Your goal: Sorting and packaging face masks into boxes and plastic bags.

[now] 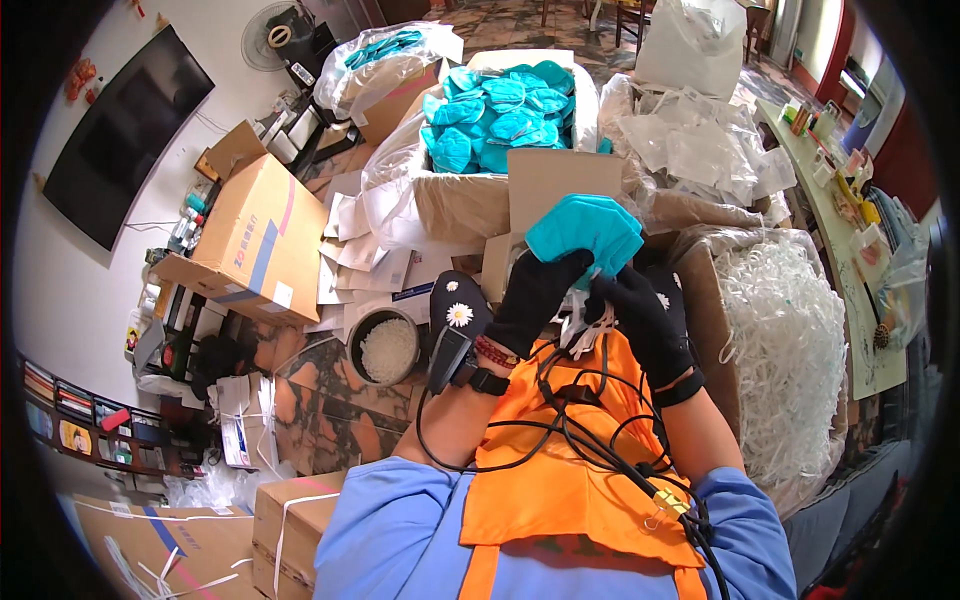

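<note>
My left hand [540, 298], in a black glove, is closed around the lower left edge of a small stack of folded teal face masks [585, 232], held up in front of me. At the stack's lower right corner, my right hand [648, 325], also gloved in black, has its fingers bent together. White elastic straps [590, 332] hang between the hands, by the right fingertips. The exact grip of the right fingers is partly hidden. Just behind the masks stands a raised cardboard flap [562, 182].
Ahead, a lined carton [470, 212] holds many teal masks. A box of white elastic loops [785, 340] stands at right, a bowl of white pellets [356, 350] at left. Cartons [255, 235] and plastic bags [695, 135] surround me. Black cables [560, 430] cross my orange apron.
</note>
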